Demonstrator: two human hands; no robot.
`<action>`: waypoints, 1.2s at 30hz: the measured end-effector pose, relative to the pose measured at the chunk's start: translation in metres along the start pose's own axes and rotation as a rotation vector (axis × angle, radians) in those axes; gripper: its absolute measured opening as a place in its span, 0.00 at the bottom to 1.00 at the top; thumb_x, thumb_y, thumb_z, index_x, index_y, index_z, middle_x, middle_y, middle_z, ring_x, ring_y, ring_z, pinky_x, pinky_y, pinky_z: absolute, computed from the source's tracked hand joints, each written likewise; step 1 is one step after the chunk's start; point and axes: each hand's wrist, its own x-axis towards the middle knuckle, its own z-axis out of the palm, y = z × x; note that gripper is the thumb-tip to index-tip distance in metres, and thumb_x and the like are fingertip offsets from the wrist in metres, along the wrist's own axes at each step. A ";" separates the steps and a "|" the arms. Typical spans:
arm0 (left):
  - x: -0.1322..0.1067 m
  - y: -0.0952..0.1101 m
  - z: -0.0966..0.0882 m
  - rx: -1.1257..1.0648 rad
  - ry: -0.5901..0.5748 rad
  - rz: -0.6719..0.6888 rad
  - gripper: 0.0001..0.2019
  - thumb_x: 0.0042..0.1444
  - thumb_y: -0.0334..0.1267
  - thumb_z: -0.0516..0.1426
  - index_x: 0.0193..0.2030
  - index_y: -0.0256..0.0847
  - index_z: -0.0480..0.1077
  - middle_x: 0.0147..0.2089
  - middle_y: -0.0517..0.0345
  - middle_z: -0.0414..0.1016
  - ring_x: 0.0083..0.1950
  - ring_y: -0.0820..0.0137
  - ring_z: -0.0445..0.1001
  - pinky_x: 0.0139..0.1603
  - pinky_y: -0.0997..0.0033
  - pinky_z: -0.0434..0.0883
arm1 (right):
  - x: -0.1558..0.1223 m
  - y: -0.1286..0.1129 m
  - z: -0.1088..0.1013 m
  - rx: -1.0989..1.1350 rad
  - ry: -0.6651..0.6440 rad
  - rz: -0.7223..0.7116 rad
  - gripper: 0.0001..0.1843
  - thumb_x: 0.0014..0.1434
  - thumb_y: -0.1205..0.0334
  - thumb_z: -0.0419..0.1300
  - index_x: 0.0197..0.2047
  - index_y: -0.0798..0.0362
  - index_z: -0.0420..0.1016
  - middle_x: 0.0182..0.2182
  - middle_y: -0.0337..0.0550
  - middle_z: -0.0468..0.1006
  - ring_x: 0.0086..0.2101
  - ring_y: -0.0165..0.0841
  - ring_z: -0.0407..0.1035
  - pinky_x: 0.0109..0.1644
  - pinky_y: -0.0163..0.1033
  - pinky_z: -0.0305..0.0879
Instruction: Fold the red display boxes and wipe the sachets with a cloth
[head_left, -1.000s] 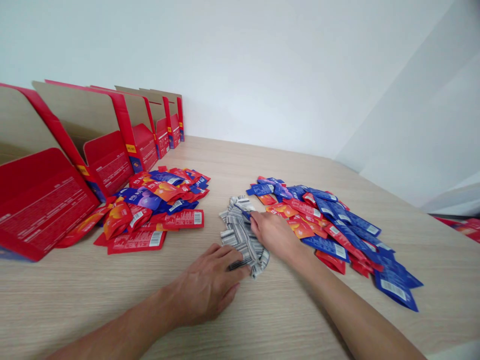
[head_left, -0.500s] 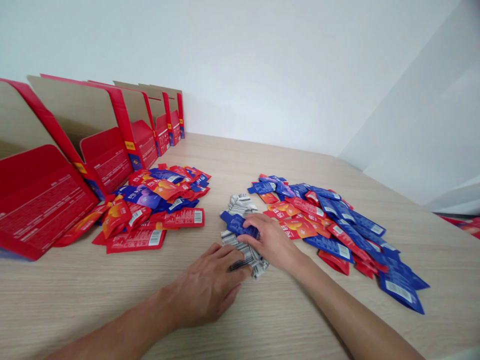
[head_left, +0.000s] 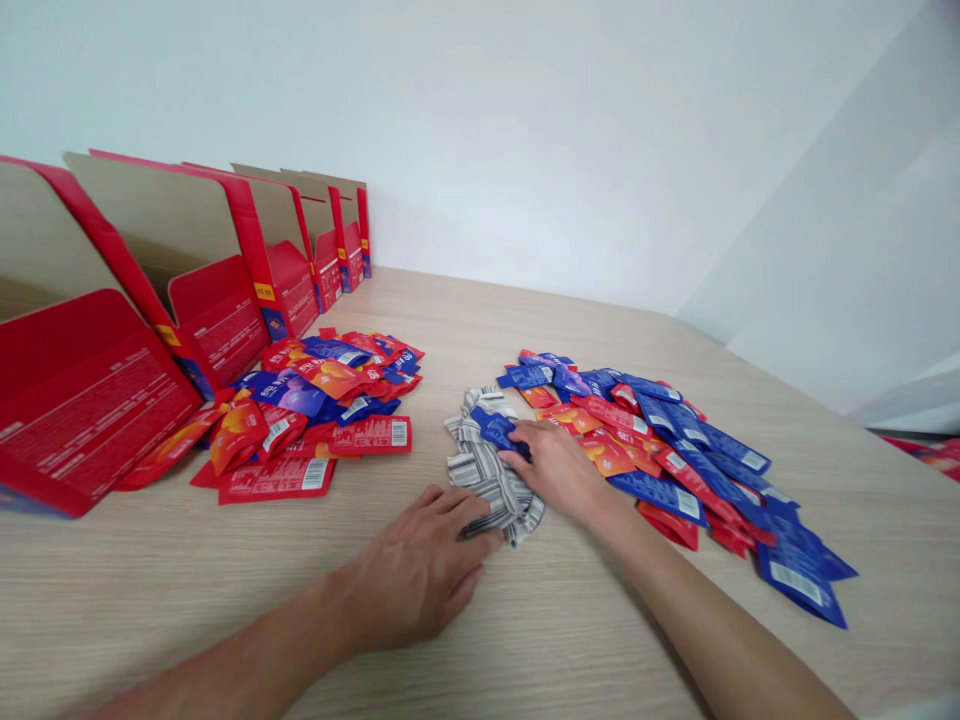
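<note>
A grey-and-white striped cloth (head_left: 487, 475) lies crumpled on the wooden table (head_left: 480, 640), between two heaps of sachets. My left hand (head_left: 420, 572) rests on the table with its fingertips closed on the cloth's near edge. My right hand (head_left: 556, 466) lies over the cloth's right side, its fingers pressed on a blue sachet (head_left: 495, 428) that sits on the cloth. Just right of that hand spreads the right heap of blue and red sachets (head_left: 675, 450). The left heap of red, orange and blue sachets (head_left: 315, 400) lies a hand's width left of the cloth.
A row of open red cardboard display boxes (head_left: 210, 300) stands along the left side, reaching back to the white wall. A few more red sachets (head_left: 930, 450) show at the far right edge. Bare wood lies in front of my hands.
My right hand carried a blue sachet out over the striped cloth, then drew back a little to the right with it. My left hand stayed on the cloth's near edge.
</note>
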 end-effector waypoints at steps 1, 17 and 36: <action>0.000 0.000 0.000 0.001 0.003 0.002 0.18 0.68 0.30 0.54 0.62 0.46 0.69 0.63 0.50 0.73 0.65 0.56 0.69 0.68 0.46 0.65 | -0.001 -0.001 -0.003 -0.017 -0.026 0.001 0.12 0.69 0.59 0.63 0.49 0.58 0.83 0.49 0.56 0.84 0.52 0.46 0.78 0.58 0.43 0.69; 0.001 -0.001 -0.003 0.051 0.015 0.047 0.16 0.67 0.35 0.57 0.60 0.44 0.72 0.61 0.49 0.74 0.63 0.56 0.71 0.67 0.50 0.67 | 0.054 -0.050 -0.029 0.955 0.114 0.307 0.06 0.69 0.67 0.56 0.45 0.52 0.75 0.31 0.41 0.80 0.28 0.34 0.76 0.33 0.42 0.79; -0.001 -0.001 -0.003 -0.041 -0.031 -0.018 0.15 0.68 0.35 0.56 0.59 0.46 0.71 0.63 0.51 0.72 0.67 0.57 0.69 0.72 0.46 0.64 | 0.152 -0.098 -0.002 0.501 0.089 -0.021 0.12 0.72 0.60 0.59 0.55 0.54 0.78 0.48 0.46 0.84 0.46 0.34 0.81 0.54 0.38 0.77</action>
